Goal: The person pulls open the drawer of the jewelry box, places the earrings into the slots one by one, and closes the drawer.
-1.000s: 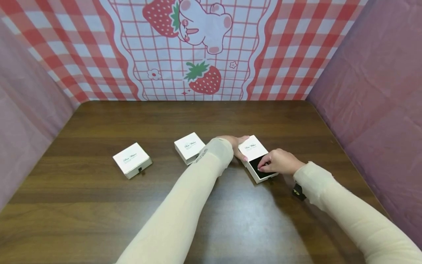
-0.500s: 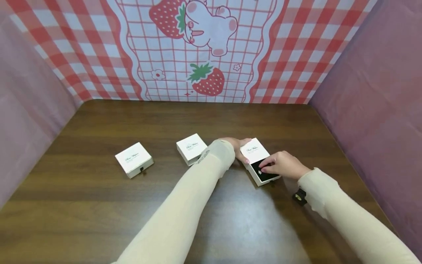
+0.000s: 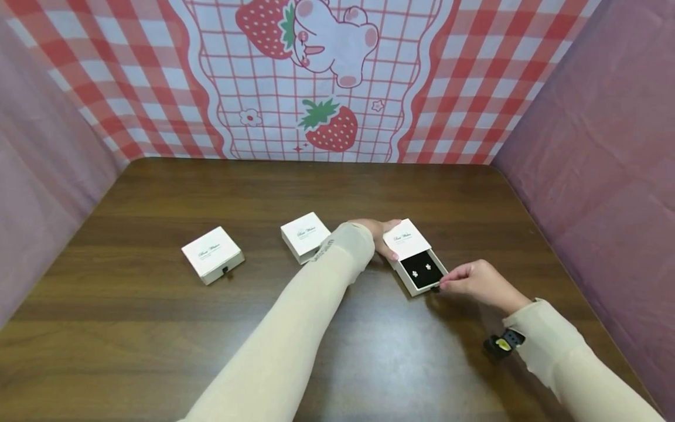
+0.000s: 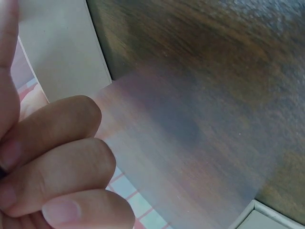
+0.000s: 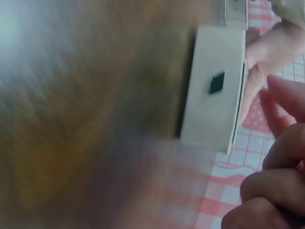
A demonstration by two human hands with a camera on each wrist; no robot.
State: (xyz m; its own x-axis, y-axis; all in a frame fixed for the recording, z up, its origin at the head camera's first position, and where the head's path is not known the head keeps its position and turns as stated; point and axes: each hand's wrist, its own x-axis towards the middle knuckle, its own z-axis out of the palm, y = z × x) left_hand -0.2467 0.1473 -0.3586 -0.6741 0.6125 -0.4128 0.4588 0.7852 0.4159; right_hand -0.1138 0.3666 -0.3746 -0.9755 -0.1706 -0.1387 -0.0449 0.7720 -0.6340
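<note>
A white jewelry box (image 3: 405, 239) with green lettering lies right of the table's middle, its drawer pulled partly out toward me. Two small flower-shaped stud earrings (image 3: 415, 274) sit on the drawer's black pad (image 3: 423, 279). My left hand (image 3: 381, 235) holds the box's sleeve by its left side, thumb and index finger spread along it; the other fingers (image 4: 71, 162) are curled in the left wrist view. At the drawer's front right corner is my right hand (image 3: 482, 285), holding nothing. The right wrist view shows its fingertips apart from the drawer front (image 5: 205, 114) and its black tab (image 5: 217, 83).
Two more white boxes stand closed: one left of the middle box (image 3: 212, 253) on the table's left side, the other near the left sleeve (image 3: 306, 234). A checked cloth (image 3: 469, 76) hangs behind the brown wooden table (image 3: 132, 328). Pink cloth (image 3: 596, 158) covers the right side.
My right hand has lifted off the earrings and black pad and moved right and toward me, to the drawer's front corner. Both earrings now show. The left hand stays on the box.
</note>
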